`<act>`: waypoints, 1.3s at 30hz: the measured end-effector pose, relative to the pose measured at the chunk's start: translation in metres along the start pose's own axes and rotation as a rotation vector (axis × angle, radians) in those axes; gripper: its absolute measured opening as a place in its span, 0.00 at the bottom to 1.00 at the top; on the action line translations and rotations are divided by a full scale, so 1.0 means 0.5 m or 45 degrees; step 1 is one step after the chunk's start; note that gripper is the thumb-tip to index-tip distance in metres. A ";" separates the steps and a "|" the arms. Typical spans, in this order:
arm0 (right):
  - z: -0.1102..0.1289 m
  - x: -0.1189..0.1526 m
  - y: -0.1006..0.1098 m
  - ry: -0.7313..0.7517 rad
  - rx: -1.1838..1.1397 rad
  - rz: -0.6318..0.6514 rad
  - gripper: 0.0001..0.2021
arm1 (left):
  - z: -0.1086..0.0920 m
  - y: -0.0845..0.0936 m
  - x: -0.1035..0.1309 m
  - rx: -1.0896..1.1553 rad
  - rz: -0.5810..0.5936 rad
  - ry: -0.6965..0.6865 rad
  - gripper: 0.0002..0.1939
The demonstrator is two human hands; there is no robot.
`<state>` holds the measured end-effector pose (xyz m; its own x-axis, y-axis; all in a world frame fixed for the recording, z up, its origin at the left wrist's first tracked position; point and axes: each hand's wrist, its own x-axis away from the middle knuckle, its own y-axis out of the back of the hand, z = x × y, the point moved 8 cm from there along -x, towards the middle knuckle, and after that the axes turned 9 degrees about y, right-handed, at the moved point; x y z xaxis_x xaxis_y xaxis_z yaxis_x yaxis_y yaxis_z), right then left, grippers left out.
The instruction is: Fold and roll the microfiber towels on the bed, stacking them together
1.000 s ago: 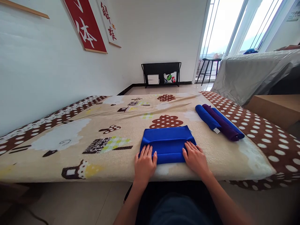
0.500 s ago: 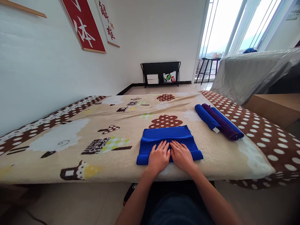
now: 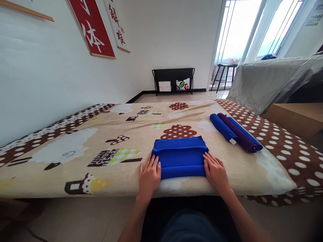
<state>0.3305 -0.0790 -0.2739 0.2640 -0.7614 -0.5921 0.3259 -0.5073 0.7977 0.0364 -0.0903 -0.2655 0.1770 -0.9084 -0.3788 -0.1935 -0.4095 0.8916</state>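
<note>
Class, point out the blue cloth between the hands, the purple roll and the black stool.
Blue cloth [image 3: 181,157]: head view, its middle.
Purple roll [image 3: 236,133]: head view, mid-length.
Black stool [image 3: 227,65]: head view, its seat.

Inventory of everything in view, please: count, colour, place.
Partly rolled cloth: 1, blue, near blanket edge, between the hands
Rolled cloths: 2, blue, right of it
Rolled cloth: 1, purple, between the blue rolls
Tag: 1, white, by the nearer blue roll
Blanket: 1, cream print, brown-and-white dotted border, foreground
Hanging scrolls: 3, one red, one white, one mostly cut off, left wall
Rack: 1, black, far wall
Box: at least 1, white, on rack
Bag: 1, white multicoloured, on rack
Stool: 1, black, by window
Plastic sheet: 1, translucent grey, right
Unclear item: 1, blue, beyond sheet's top edge
Box-like object: 1, brown, right
Left hand, right hand: 1 each, bare, at the cloth's ends
</note>
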 end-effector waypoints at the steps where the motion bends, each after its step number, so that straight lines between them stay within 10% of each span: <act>1: -0.007 0.014 0.008 0.036 -0.007 -0.048 0.21 | 0.013 0.007 0.005 -0.012 -0.047 0.020 0.23; 6: -0.029 0.086 0.046 0.235 -0.111 -0.231 0.20 | 0.046 0.071 0.056 0.004 -0.419 -0.042 0.19; 12: -0.036 0.123 0.056 0.327 -0.140 -0.151 0.28 | 0.029 0.069 0.107 0.155 -0.181 -0.537 0.25; 39: -0.033 0.073 0.076 0.109 -0.195 -0.082 0.12 | 0.074 0.073 0.061 0.302 -0.026 -0.071 0.13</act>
<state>0.3676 -0.1192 -0.2671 0.3125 -0.6888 -0.6541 0.4775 -0.4814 0.7350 -0.0007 -0.1361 -0.2537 0.1310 -0.9002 -0.4153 -0.4125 -0.4304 0.8029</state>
